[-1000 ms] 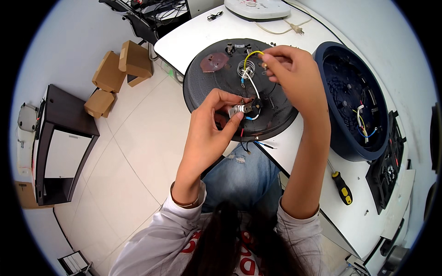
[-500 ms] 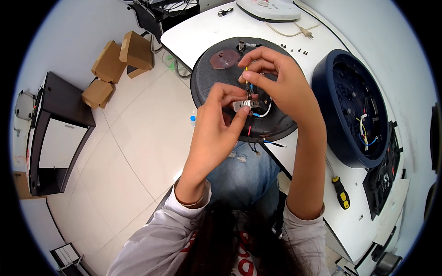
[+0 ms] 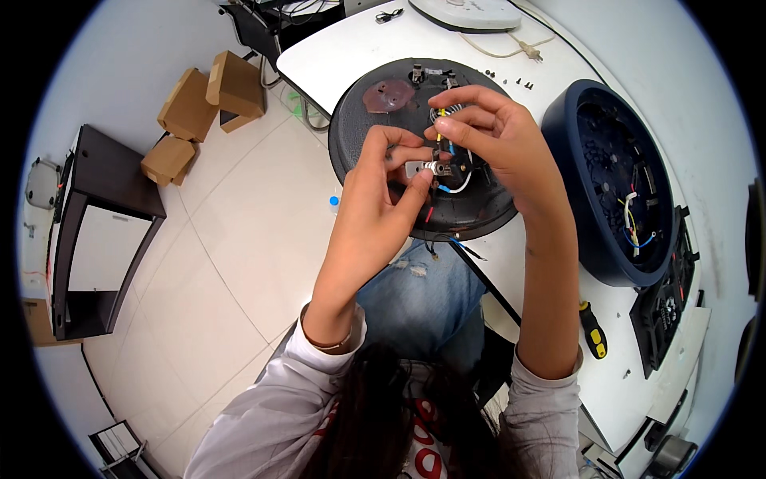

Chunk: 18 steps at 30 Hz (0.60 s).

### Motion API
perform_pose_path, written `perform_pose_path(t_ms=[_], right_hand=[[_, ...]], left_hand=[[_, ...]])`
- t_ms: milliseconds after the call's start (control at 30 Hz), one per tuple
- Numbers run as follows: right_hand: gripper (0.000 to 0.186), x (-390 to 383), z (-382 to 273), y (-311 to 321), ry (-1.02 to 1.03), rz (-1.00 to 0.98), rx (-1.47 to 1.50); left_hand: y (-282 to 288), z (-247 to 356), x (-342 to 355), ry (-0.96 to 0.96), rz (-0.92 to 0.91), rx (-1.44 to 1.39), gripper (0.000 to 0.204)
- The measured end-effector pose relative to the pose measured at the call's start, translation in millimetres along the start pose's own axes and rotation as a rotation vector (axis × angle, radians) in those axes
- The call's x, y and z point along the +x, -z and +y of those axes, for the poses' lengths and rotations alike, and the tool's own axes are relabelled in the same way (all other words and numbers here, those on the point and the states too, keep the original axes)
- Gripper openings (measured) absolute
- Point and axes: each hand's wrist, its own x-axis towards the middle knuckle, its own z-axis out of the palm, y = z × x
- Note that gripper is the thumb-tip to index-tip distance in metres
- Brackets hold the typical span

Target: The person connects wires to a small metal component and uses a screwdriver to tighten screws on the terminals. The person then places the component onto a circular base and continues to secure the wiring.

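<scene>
Pinching small metal connector (image 3: pixel 420 168) between left hand (image 3: pixel 381 199) thumb and fingers, over middle of round black base plate (image 3: pixel 359 136) on white table (image 3: pixel 335 48). Right hand (image 3: pixel 495 148) closed on same part from other side, fingertips bunched where blue wire (image 3: pixel 455 188) meets it; hands touching. Dark blue round housing (image 3: pixel 574 239) just beside plate, to right. Yellow-handled screwdriver (image 3: pixel 592 331) near table edge. Cardboard boxes (image 3: pixel 203 104) on floor, well apart.

left hand (image 3: pixel 383 195) pinching, right hand (image 3: pixel 495 136) seemingly pinching
</scene>
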Motion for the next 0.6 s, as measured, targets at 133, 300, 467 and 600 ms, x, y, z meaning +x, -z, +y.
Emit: perform_pose_path(t_ms=[133,300,467,600], right_hand=[[0.026,2.6,3.3,-2.5,0.038,-0.013,-0.027],[0.025,0.8,4.4,-4.1,0.022,-0.008,0.001],[0.025,5.4,3.0,-5.1,0.017,0.002,-0.109],[0.024,7.3,3.0,-4.4,0.046,-0.031,-0.085]], left_hand=[[-0.2,1.9,-2.0,0.016,0.004,0.028,0.028],[1.6,4.7,-3.1,0.042,-0.012,0.002,0.027],[0.6,5.5,-4.2,0.007,-0.001,0.041,0.026],[1.9,7.8,-4.4,0.028,0.003,0.06,0.025]])
